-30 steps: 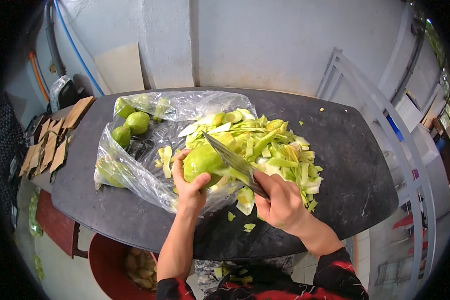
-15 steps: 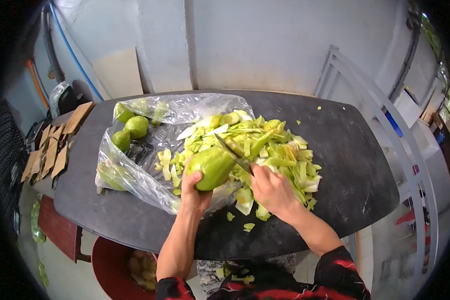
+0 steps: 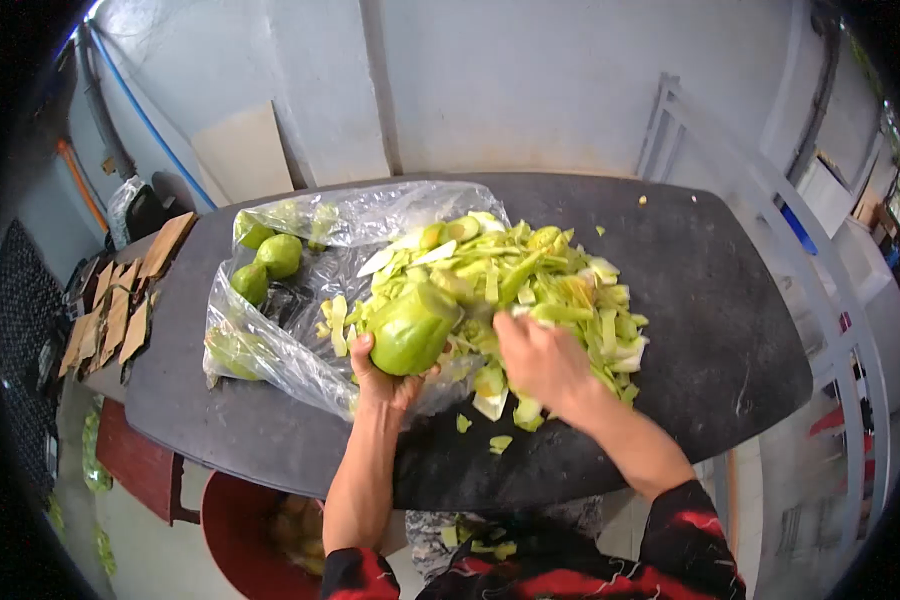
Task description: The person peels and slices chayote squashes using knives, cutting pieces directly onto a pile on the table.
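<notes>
My left hand (image 3: 385,385) grips a large, smooth green fruit (image 3: 410,335) from below and the left side, thumb on its near side. The fruit is tilted, and its upper right end looks cut. Just to its right, my right hand (image 3: 540,360) is closed around a knife, whose blade is smeared by motion and barely shows. Behind and beside both hands lies a heap of green and whitish peelings (image 3: 580,320). A clear plastic bag (image 3: 270,345) spreads over the table at the left, with several whole green fruits (image 3: 280,256) in it.
The dark table (image 3: 710,320) has a curved edge. Below its front left stands a red tub (image 3: 235,540) with pale pieces inside. Cardboard pieces (image 3: 120,300) lie at the left; a grey metal rail (image 3: 820,280) stands at the right. Scraps (image 3: 500,443) lie near the front edge.
The knife and my right hand have moved slightly down and are now blurred. My left hand has turned the fruit so its cut upper end shows. The view has shifted slightly.
</notes>
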`<state>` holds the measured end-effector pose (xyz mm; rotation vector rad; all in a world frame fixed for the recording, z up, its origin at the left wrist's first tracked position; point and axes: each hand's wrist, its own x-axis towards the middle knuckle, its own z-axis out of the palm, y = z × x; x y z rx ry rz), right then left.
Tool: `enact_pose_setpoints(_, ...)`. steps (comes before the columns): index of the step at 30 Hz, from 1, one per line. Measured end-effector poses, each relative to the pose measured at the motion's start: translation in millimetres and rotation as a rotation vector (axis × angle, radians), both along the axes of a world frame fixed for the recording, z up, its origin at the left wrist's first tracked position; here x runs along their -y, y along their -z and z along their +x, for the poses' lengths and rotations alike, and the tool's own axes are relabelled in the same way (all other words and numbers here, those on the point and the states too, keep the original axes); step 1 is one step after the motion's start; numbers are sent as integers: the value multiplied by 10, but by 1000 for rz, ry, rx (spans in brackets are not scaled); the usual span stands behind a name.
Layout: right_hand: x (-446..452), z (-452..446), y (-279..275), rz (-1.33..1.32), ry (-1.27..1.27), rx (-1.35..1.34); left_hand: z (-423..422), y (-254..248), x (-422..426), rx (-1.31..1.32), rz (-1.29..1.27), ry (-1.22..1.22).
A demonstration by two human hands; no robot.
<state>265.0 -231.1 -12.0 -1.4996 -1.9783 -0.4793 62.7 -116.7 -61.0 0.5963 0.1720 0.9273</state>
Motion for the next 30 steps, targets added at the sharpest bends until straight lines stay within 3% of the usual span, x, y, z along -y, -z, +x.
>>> enact_pose_setpoints(2,-119,206,140,-198,107,3,-3,-52,-11,55,25,-17)
enact_pose_setpoints(11,68,151,-72,-90,81,-178,-105,-27,-112,63,43,28)
enact_pose_setpoints(13,94,162,-62,-93,73,-187,-155,-108,-152,-102,284,-89)
enact_pose_setpoints(14,97,165,-62,-91,71,-189,-157,-136,-202,-103,286,-91)
enact_pose_setpoints(16,106,163,-56,-71,57,-228,-144,-200,-282,-232,596,-316)
enact_pose_setpoints(18,138,146,-35,-71,60,-265,37,-203,-95,11,222,-295)
enact_pose_setpoints(20,77,148,-70,-44,40,-289,144,-139,-7,39,-208,-263)
enact_pose_setpoints(21,81,138,-58,-42,39,-307,172,-105,-74,22,-302,-234)
enact_pose_setpoints(22,103,128,-40,-46,38,-325,127,-70,-98,23,-307,-247)
enact_pose_setpoints(24,109,130,-53,-61,20,-325,59,-86,-150,-147,-67,-277)
enact_pose_setpoints(25,106,126,-66,-43,10,-331,33,-111,-175,-74,-48,-283)
enact_pose_setpoints(28,139,113,-68,-49,12,-334,122,-138,-113,117,-208,-262)
enact_pose_setpoints(30,111,121,-46,28,25,-276,221,-118,1,-29,-258,-270)
